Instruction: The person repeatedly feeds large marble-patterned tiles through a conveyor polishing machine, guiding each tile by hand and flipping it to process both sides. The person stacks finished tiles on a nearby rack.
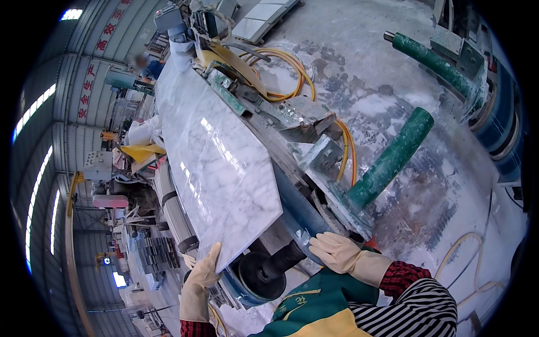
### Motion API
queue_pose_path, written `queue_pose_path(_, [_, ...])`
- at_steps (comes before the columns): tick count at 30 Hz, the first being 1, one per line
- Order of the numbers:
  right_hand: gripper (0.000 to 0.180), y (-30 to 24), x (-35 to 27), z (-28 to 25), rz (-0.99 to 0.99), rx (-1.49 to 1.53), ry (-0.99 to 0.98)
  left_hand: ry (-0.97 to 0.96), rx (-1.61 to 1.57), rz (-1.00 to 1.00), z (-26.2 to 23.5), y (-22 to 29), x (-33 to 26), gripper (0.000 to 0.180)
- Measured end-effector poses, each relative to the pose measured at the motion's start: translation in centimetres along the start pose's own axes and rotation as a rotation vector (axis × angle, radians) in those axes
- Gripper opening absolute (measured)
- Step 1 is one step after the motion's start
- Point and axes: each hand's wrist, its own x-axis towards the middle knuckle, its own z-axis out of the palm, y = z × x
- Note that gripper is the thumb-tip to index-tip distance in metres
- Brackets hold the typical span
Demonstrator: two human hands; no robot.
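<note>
A white, grey-veined marble slab with a polished, reflecting face lies along a machine bed and runs away from me. My left hand, in a cream rubber glove, is at the slab's near corner, thumb along its edge and other fingers partly hidden beyond it. My right hand, gloved alike, rests with fingers stretched out on the end of the blue ribbed conveyor belt, right of the slab. Between my hands, a black shaft with a round flange shows below the slab's near end.
Green roller posts stick up on the right, one beside the belt. Yellow hose lies coiled on the wet, whitish floor. Another blue-belted machine stands far right. Pale slabs lie at the back; a blurred person is at far left.
</note>
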Motion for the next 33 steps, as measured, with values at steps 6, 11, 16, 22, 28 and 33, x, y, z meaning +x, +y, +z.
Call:
queue_pose_path(6, [0.046, -0.2, -0.1, 0.1, -0.005, -0.049, 0.026, 0.003, 0.022, 0.015, -0.7, 0.9, -0.4, 0.085])
queue_pose_path(11, [0.046, -0.4, 0.0, -0.1, -0.008, -0.052, 0.017, 0.037, 0.005, 0.063, 0.0, -0.3, -0.3, 0.095])
queue_pose_path(16, [0.047, -0.8, 0.2, -0.5, -0.004, -0.054, 0.0, 0.039, 0.002, 0.099, 0.6, -1.1, -0.1, 0.101])
queue_pose_path(22, [0.039, -3.7, 3.5, -2.4, 0.036, 0.002, 0.042, 0.078, 0.046, 0.164, 0.9, -2.2, -0.1, 0.099])
queue_pose_path(28, [0.055, -8.3, 11.2, 2.0, 0.18, 0.359, -0.017, 0.028, -0.097, 0.065, -2.3, 0.6, -1.4, 0.076])
queue_pose_path(33, [0.08, -11.8, 19.3, 7.9, 0.733, 0.737, -0.181, 0.172, -0.117, 0.178, -0.7, -1.1, -0.7, 0.073])
